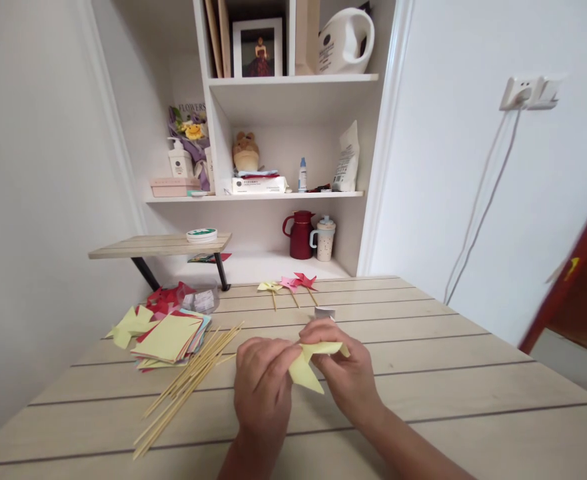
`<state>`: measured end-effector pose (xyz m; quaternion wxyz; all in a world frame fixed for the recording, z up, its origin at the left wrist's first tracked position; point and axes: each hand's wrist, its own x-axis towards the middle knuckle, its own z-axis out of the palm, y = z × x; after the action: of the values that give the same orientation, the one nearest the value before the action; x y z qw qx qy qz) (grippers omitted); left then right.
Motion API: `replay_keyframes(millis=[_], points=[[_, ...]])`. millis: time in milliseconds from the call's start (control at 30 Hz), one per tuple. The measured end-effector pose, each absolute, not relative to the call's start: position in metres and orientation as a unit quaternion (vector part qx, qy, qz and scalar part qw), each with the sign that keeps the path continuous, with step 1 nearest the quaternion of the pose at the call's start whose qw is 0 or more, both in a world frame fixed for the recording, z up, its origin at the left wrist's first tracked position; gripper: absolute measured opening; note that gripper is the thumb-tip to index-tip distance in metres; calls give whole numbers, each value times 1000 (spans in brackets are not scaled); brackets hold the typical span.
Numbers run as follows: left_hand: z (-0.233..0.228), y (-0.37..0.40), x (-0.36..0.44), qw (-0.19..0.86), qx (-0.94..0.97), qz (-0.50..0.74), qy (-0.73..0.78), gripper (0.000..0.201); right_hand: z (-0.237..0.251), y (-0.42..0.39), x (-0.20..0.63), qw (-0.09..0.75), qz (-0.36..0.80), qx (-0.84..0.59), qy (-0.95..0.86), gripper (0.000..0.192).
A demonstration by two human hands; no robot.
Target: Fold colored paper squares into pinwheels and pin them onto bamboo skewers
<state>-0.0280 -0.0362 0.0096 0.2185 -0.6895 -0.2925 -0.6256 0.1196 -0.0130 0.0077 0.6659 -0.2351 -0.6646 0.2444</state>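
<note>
Head view: left hand (264, 383) and right hand (349, 373) fingers clamp yellow paper (304, 375); uneven pull could tear it. Sticks (198, 371) left of fingers.

White shelving (293, 81) beyond the grip
Past the grip, a dark red jug (301, 237) stands beside a speckled cup (326, 241); higher sits a plush toy (246, 153); far right, a wall socket (517, 95).

A home — shelves (293, 81) hold 1 framed photo (258, 53) and 1 plush toy (246, 155).
</note>
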Motion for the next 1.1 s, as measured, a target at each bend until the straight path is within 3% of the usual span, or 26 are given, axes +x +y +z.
replay_keyframes(millis=[267,500,767,1100], points=[[7,-37,-26,175,-685,-632,-318,21,14,-14,125,648,166,-223,-709,10],[4,-33,-26,161,-692,-621,-331,26,16,-13,128,638,78,-210,-737,22],[3,-35,-29,216,-693,-606,-327,25,16,-12,128,631,81,-198,-746,20],[-2,-31,-28,201,-674,-625,-340,30,14,-10,130,631,53,-195,-749,19]])
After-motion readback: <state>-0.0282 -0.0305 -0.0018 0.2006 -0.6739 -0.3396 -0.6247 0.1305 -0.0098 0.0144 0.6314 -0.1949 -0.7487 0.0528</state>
